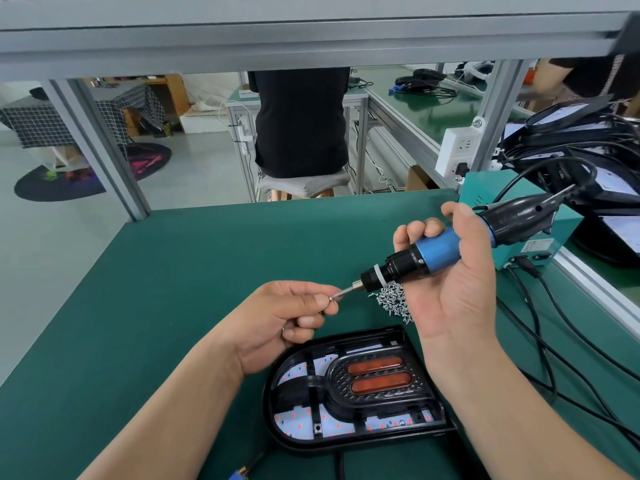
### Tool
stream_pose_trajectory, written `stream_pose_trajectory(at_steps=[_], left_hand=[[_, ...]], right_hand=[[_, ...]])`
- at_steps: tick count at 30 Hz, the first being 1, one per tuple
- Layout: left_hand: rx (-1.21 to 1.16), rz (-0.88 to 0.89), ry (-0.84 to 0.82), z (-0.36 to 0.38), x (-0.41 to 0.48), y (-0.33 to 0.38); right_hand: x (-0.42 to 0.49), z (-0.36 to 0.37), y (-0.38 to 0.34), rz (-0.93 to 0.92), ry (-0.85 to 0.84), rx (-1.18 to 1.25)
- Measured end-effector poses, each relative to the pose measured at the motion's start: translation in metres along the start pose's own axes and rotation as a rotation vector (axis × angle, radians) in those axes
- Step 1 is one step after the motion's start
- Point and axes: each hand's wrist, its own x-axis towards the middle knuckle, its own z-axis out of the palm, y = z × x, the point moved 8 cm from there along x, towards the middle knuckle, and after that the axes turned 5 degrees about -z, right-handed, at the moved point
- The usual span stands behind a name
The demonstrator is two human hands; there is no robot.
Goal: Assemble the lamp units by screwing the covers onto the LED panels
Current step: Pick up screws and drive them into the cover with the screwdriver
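My left hand [287, 317] pinches a tiny screw [331, 298], probably light and slippery. My right hand [450, 292] grips the screwdriver [438, 251] by its barrel.

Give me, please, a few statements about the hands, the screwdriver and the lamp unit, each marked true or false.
1. The right hand grips the electric screwdriver. True.
2. The left hand lies flat on the green mat. False: its fingers pinch a screw at the tip of the screwdriver's bit.
3. The lamp unit lies on the green mat, nearer the person than both hands. True.
4. The loose screws are heaped inside the lamp unit. False: they lie on the mat beyond it, beside the right hand.
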Motion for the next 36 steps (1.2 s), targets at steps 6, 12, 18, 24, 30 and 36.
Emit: stream_pose_trajectory(at_steps=[6,12,18,24,30,36], left_hand=[[0.004,0.004,0.029,-0.001,0.0,0.001],[-0.029,0.01,0.044,-0.002,-0.001,0.001],[0.059,0.059,0.112,-0.006,-0.001,0.005],[0.103,0.139,0.128,-0.006,-0.004,0.012],[0.125,0.155,0.143,-0.005,-0.005,0.013],[0.124,0.117,0.077,0.001,-0.004,0.01]], right_hand=[[0.0,0.002,0.0,0.004,-0.034,-0.016],[-0.001,0.005,0.001,0.005,-0.077,-0.044],[-0.002,0.001,0.002,-0.007,-0.03,-0.114],[-0.003,-0.012,0.004,0.004,0.11,-0.131],[-0.001,-0.012,0.008,0.032,0.093,-0.13],[0.003,-0.022,0.01,0.048,0.154,-0.046]])
